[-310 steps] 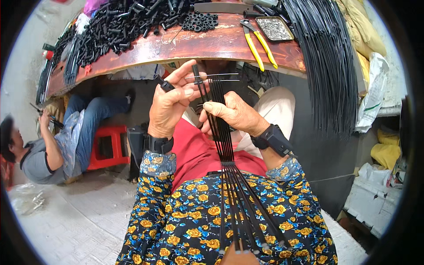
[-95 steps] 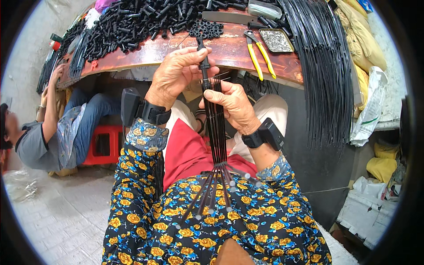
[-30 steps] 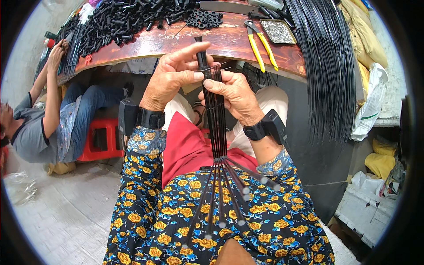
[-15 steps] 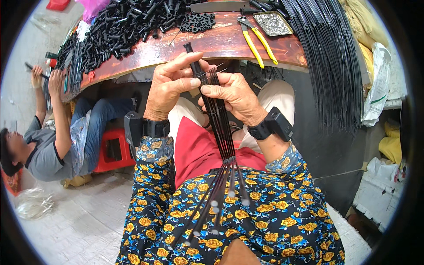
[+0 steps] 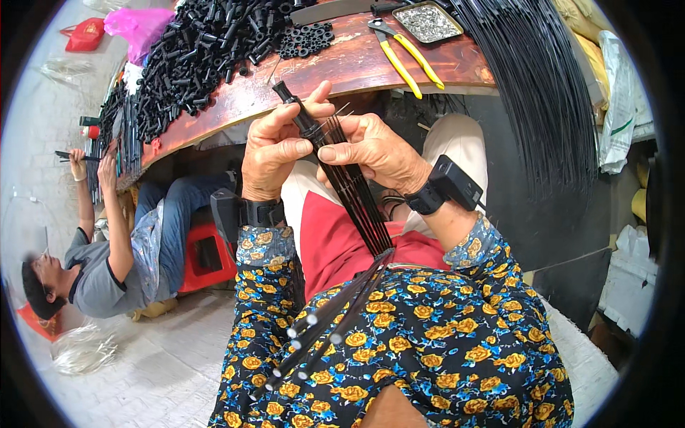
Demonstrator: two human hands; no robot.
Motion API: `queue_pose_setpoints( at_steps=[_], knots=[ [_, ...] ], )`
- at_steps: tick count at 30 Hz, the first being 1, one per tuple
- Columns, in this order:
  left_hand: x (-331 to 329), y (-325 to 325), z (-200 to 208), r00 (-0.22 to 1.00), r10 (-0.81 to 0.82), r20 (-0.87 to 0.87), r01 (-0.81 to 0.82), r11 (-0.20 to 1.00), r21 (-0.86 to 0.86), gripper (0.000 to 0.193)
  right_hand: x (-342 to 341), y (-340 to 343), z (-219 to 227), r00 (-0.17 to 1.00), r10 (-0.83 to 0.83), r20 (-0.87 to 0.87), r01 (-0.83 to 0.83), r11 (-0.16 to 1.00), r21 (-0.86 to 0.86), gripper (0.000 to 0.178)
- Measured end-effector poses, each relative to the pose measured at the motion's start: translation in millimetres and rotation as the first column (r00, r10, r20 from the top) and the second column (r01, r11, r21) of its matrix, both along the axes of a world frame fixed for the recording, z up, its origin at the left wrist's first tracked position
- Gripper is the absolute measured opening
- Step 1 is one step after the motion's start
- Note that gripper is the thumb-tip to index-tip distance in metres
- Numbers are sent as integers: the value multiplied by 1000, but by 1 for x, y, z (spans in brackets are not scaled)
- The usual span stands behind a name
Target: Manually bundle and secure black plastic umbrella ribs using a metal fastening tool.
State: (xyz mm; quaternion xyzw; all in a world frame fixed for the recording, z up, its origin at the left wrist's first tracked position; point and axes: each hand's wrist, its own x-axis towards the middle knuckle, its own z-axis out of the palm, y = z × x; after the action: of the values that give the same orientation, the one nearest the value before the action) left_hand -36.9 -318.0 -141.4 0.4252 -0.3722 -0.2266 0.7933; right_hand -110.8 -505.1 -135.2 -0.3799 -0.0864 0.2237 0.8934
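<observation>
Above my lap I hold what looks like a folded umbrella frame, with thin black ribs (image 5: pixel 362 214) gathered along a black tubular runner (image 5: pixel 284 92). My left hand (image 5: pixel 270 158) is closed around the runner, thumb pressed near its collar, some fingers raised. My right hand (image 5: pixel 382 153) pinches the upper rib ends against that collar between thumb and fingers. Fine wire-like ends poke up between the hands. Toward my waist the ribs narrow, then fan out into pale-tipped rods (image 5: pixel 314 328) over my flowered top. The fingers hide the joint itself.
On the red-brown bench (image 5: pixel 349 64) lie piled black tubular parts (image 5: pixel 203 53), notched black rings (image 5: pixel 307 41), yellow-handled pliers (image 5: pixel 394 60) and a tray (image 5: pixel 460 32) of small metal pieces. Long black rods (image 5: pixel 531 100) hang over the right edge. A co-worker (image 5: pixel 107 285) sits left on a red stool (image 5: pixel 203 267).
The frame's top has tipped left and slightly down, and its lower rods swing left. Both hands keep their grip. The whole view has shifted; the co-worker still holds black pieces.
</observation>
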Motion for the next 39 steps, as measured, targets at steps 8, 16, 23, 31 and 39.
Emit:
queue_pose_setpoints(
  at_steps=[8, 16, 23, 31, 39],
  knots=[
    [-2, 1, -5, 997, -59, 46, 58, 998, 19, 60, 2, 6, -21, 994, 92, 62, -96, 993, 73, 30],
    [5, 0, -6, 998, -55, 30, 56, 998, -25, 60, 4, 5, -8, 999, 27, 44, -28, 999, 34, 23],
    [-3, 8, 6, 998, 45, -39, -39, 990, 133, 60, 2, 7, -9, 1000, -7, -3, 7, 1000, -11, 26],
    [-3, 0, -8, 999, -43, -30, 41, 997, -65, 59, 0, 14, -18, 999, 33, -35, -31, 997, 73, 26],
    [2, -17, -6, 990, -135, -36, 127, 975, -180, 49, 1, 8, -10, 995, 93, 22, -95, 986, 134, 24]
  ],
)
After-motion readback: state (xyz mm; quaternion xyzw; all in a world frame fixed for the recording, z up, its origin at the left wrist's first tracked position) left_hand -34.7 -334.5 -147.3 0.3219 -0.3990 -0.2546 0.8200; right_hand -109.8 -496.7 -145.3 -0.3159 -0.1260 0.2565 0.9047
